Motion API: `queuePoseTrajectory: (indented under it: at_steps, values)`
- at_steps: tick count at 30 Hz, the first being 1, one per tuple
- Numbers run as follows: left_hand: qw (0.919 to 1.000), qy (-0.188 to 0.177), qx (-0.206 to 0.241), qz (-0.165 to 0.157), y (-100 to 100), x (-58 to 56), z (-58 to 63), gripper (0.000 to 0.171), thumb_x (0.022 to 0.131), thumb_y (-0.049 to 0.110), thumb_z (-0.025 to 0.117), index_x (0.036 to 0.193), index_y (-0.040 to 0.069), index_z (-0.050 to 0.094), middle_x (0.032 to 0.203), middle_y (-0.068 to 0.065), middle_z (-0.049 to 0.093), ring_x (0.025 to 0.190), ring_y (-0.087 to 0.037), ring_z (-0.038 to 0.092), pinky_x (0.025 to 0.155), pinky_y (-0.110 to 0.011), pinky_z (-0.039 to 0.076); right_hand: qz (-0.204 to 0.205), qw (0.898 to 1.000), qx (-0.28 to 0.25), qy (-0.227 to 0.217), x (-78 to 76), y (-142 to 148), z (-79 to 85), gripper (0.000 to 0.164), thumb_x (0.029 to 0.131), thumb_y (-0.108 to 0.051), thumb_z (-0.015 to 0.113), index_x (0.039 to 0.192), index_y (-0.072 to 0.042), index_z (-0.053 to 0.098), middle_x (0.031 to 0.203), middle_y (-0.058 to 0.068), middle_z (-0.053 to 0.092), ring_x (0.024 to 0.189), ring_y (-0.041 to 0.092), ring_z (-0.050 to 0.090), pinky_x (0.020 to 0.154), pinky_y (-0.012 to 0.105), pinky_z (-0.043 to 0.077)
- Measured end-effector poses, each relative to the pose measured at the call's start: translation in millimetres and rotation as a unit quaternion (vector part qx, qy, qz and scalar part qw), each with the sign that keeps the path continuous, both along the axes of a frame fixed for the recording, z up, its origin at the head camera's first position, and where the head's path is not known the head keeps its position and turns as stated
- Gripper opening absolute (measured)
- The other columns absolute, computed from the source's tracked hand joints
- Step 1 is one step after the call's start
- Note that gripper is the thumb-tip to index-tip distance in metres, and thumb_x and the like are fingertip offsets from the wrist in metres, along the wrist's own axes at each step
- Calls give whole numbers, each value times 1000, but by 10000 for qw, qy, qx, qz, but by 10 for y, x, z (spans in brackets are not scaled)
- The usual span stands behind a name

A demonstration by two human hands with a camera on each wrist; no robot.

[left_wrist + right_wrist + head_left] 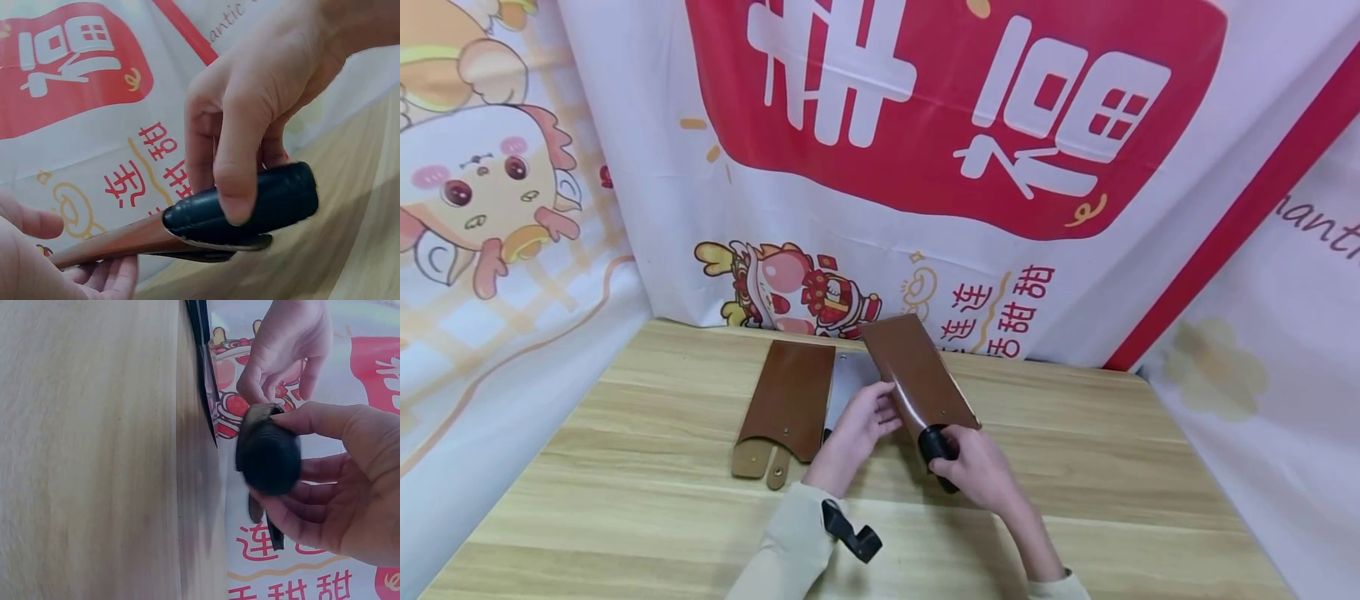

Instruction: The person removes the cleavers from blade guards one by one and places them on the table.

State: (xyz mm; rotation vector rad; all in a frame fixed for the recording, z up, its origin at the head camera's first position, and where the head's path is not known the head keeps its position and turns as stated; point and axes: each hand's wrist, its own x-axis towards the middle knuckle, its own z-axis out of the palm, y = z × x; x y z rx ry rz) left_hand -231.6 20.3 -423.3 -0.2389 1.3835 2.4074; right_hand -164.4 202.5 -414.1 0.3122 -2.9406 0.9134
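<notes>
A cleaver sits in a brown leather sheath point(925, 375), held tilted above the table; the blade is hidden inside. My right hand point(981, 467) grips its black handle point(936, 450), thumb on one side and fingers on the other in the right wrist view. My left hand point(867, 417) is at the sheath's left edge. In the left wrist view its fingers point(119, 275) touch the sheath from below, while the thumb stands off it. Left of that hand lies a second brown leather sheath point(790, 392), beside a flat silvery blade point(848, 375) partly covered by the left hand.
The light wood table point(1075, 467) carries these things. Tan straps point(778, 467) stick out from the lying sheath's near end. A printed cloth point(820, 192) hangs behind the table, with more cloth at both sides. A black band with a clip point(850, 532) is on the left sleeve.
</notes>
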Motion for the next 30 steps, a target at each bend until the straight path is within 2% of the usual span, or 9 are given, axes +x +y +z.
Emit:
queuePoseTrajectory:
  at_steps: [2, 5, 8, 11, 15, 18, 23, 27, 30]
  values:
    - [9987, -131, 478, 127, -12, -26, 3, 55, 105, 12, 48, 149, -15, 29, 151, -40, 35, 142, -48, 37, 120, -56, 30, -51, 9998, -35, 185, 1, 0, 9, 30, 78, -8, 81, 106, 0, 73, 78, -1, 65, 68, 14, 55, 62, 33, 47]
    - [9943, -150, 1038, 181, -44, -63, 3, 62, 106, 10, 43, 155, -16, 14, 160, -43, 16, 151, -52, 17, 124, -56, 17, -95, 9992, -147, 349, 9, -6, 20, 34, 80, -8, 80, 112, 0, 73, 84, 3, 69, 72, 15, 57, 65, 34, 49]
    - [9904, -106, 1369, 173, -83, -91, -8, 64, 107, 10, 40, 156, -17, 9, 162, -42, 9, 153, -52, 10, 125, -56, 12, -181, 9979, -409, 468, 11, -7, 29, 34, 83, -7, 80, 116, -1, 72, 93, 7, 73, 78, 17, 62, 70, 37, 52]
    - [9874, -121, 1535, 367, -121, -114, -12, 57, 108, 12, 41, 152, -17, 18, 159, -41, 21, 152, -49, 18, 125, -55, 16, -421, 9929, -941, 596, 3, 6, 50, 30, 86, -6, 81, 114, -2, 73, 98, 10, 74, 85, 20, 65, 76, 37, 54]
    - [9816, -339, 1683, 840, -152, -112, -11, 35, 108, 15, 49, 131, -10, 40, 137, -29, 44, 144, -43, 36, 121, -55, 27, -767, 9791, -1712, 789, -16, 38, 99, 23, 87, -5, 82, 108, -2, 73, 100, 11, 74, 88, 22, 66, 76, 33, 54]
    - [9790, -422, 1747, 963, -141, -98, -18, 29, 107, 17, 52, 125, -4, 43, 130, -23, 47, 141, -41, 40, 120, -55, 29, -923, 9710, -2044, 824, -27, 76, 121, 22, 86, -5, 83, 106, -2, 74, 100, 11, 75, 89, 23, 65, 76, 29, 53]
    - [9766, -435, 1832, 1038, -115, -100, -43, 32, 108, 19, 53, 130, -2, 42, 133, -22, 48, 140, -41, 41, 119, -54, 32, -1366, 9562, -2485, 727, -54, 127, 122, 25, 85, -9, 86, 107, -4, 74, 102, 11, 74, 91, 23, 64, 75, 26, 52]
    - [9740, -453, 1939, 1081, -98, -95, -21, 31, 108, 21, 53, 129, 1, 42, 130, -20, 48, 136, -40, 44, 115, -52, 36, -1739, 9358, -2976, 735, -66, 164, 132, 31, 84, -11, 87, 110, -3, 73, 105, 12, 72, 92, 20, 64, 74, 22, 52]
    - [9724, -442, 2036, 1050, -77, -82, 12, 31, 109, 21, 52, 131, 1, 41, 129, -19, 47, 134, -37, 46, 112, -48, 41, -2031, 9089, -3551, 810, -84, 197, 141, 34, 85, -9, 86, 114, 2, 70, 106, 12, 73, 91, 15, 66, 76, 19, 54]
